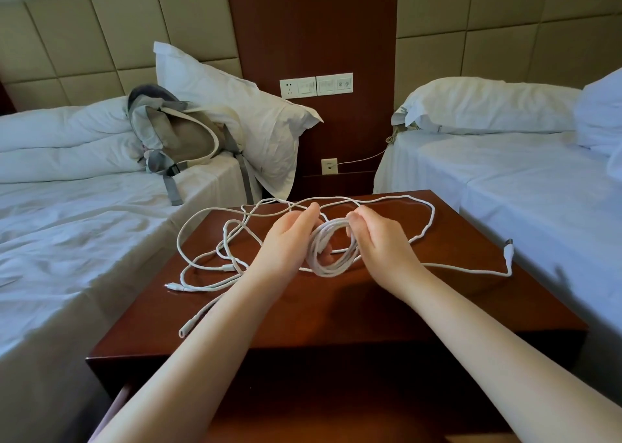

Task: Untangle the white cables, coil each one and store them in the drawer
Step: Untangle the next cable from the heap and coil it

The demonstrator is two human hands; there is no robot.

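Reaching forward over the drawer (336,422), which stands pulled out below the near edge of the desk (370,314), our bare forearms meet above the middle of the desk top. Our left hand (289,240) grips a coil (331,266) of white cable. Its thumb shows through the ring and its fingers lie along the coil's far left side. Our right hand (377,240) meets the coil from the right, fingers curled and pinching the loops at its top. The coil's low side is close to the desk; we cannot tell whether it touches.

The other cables (215,250) lie loose on the desk, mostly left of the hands, crossing one another in a tangle. One cable end (183,333) lies at the near left, by the desk's left edge. A strand runs from under the coil rightward to a plug (509,245) at the right edge. A wide loop sweeps round the far side of the desk behind the hands.

The left bed (67,240) and the right bed (538,190), both in white sheets, flank the desk. On the left bed a grey backpack (178,132) leans against a pillow (242,106). Far off, between the beds, a dark wood panel carries white sockets (316,85). From a small plate (329,166) lower down a thin cord leads to the right bed.
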